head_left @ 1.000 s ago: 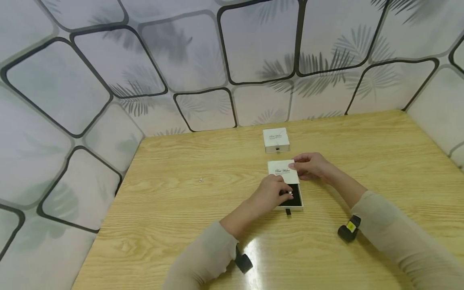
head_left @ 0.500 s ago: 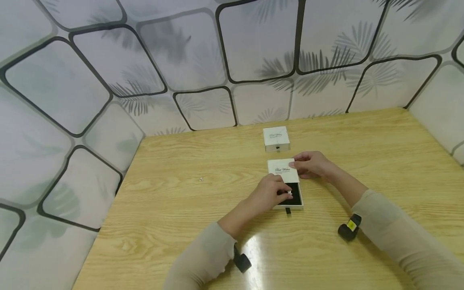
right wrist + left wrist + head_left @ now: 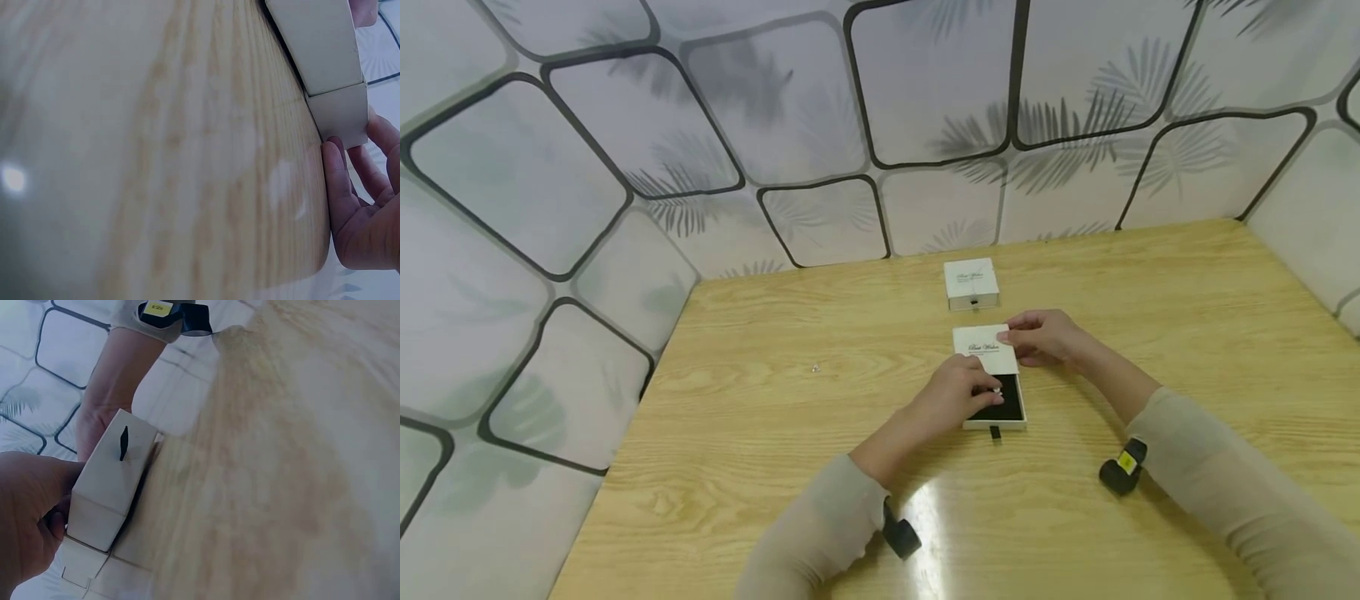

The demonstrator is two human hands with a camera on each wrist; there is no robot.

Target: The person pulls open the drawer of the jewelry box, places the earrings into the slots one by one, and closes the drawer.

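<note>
A white slide-out jewelry box point(image 3: 987, 350), printed "Best Wishes", lies partly pulled open on the table. Black lining point(image 3: 1009, 404) shows in its drawer, and a black pull tab point(image 3: 124, 444) sticks out of the drawer front. Over the lining, my left hand point(image 3: 953, 390) pinches a small shiny silvery jewelry piece point(image 3: 997, 391) between thumb and fingers; its exact kind is too small to tell. My right hand point(image 3: 1047, 337) holds the box's outer sleeve at its far right corner, thumb on top. In the right wrist view, its fingers point(image 3: 340, 181) touch the sleeve's end point(image 3: 340, 115).
Behind the open box stands a second white box point(image 3: 972, 283), closed, with similar print. Another tiny shiny piece point(image 3: 816, 367) lies on the wooden table point(image 3: 760, 433) to the left. A patterned curtain point(image 3: 820, 92) hangs along the table's back and left side.
Both hands stay almost in place; the left fingers with the shiny piece shift very slightly over the lining. The head view has tilted a little.
</note>
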